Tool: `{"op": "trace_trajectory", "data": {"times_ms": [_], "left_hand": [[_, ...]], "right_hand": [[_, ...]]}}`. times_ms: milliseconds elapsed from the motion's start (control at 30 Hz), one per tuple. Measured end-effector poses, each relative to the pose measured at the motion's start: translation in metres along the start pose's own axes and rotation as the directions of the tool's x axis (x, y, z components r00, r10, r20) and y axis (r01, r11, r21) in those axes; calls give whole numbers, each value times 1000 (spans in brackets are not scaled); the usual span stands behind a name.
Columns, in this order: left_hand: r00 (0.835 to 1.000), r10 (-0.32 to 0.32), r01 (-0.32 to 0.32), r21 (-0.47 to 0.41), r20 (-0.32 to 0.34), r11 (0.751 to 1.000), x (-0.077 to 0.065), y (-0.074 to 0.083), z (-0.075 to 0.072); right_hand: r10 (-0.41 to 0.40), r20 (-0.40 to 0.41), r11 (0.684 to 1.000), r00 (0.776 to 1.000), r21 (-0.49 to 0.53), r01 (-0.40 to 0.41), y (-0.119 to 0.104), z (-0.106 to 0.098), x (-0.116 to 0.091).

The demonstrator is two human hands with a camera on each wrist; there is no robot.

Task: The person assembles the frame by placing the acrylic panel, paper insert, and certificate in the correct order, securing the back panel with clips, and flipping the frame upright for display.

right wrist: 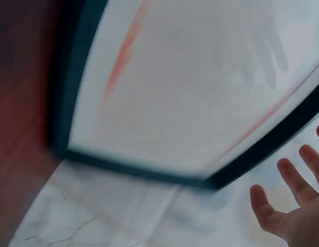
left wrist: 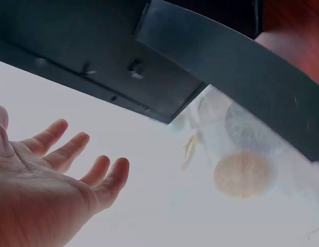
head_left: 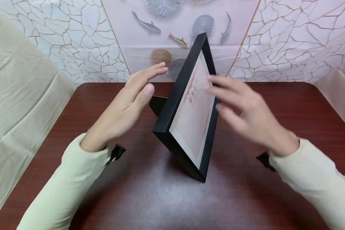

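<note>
A black picture frame (head_left: pixel 180 86) stands angled on the table, its glazed front turned towards my right side. Behind the glass lies a pale certificate (head_left: pixel 194 124) with a pink border and dark characters. Left of the frame, my left hand (head_left: pixel 123 107) is raised with extended fingers, apart from it. In the left wrist view, the frame's dark back (left wrist: pixel 98 56) and its fold-out stand (left wrist: pixel 231 67) show above that hand. My right hand (head_left: pixel 244 105) hovers in front of the glass with spread fingers. The right wrist view shows these fingers (right wrist: pixel 298 180) beside the frame's edge, holding nothing.
The dark red-brown wooden table (head_left: pixel 161 204) carries the frame. A patterned backdrop (head_left: pixel 83 38) with gold lines and fish rises behind it. Cream cloth (head_left: pixel 14 105) hangs at the left, and pinkish cloth (head_left: pixel 340 89) lies at the right.
</note>
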State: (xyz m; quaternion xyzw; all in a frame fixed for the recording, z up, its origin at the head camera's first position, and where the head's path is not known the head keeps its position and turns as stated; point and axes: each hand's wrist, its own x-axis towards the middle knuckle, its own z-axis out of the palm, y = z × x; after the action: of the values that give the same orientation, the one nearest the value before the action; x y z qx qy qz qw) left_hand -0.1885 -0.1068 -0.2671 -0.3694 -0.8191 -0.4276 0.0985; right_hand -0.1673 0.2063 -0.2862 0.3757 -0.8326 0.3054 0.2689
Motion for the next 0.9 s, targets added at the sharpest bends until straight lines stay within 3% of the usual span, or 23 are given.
{"op": "trace_trajectory", "data": {"times_ms": [67,133,267,433,600,700,900], "left_hand": [[997,71,-70,44,-20,997,-16,4,-3],[991,133,-131,84,-20,988,-31,10,-3],[975,221,-221,158,21,962,-52,21,0],[938,342,-346,232,58,909,-61,32,4],[900,428,-433,305,86,848,-62,39,9],[895,437,-440,344,91,830,-63,40,10],[902,427,-416,380,60,826,-66,38,6]], "right_hand": [[137,9,991,991,-4,-137,23,-8,9],[265,7,964,964,11,-265,44,-15,20],[402,39,915,915,17,-403,73,-19,47],[389,120,921,913,-62,-384,82,-11,82],[357,195,933,914,-131,-336,83,-4,98],[359,217,932,908,-132,-337,86,-3,99],[314,217,947,924,-144,-288,90,-3,95]]}}
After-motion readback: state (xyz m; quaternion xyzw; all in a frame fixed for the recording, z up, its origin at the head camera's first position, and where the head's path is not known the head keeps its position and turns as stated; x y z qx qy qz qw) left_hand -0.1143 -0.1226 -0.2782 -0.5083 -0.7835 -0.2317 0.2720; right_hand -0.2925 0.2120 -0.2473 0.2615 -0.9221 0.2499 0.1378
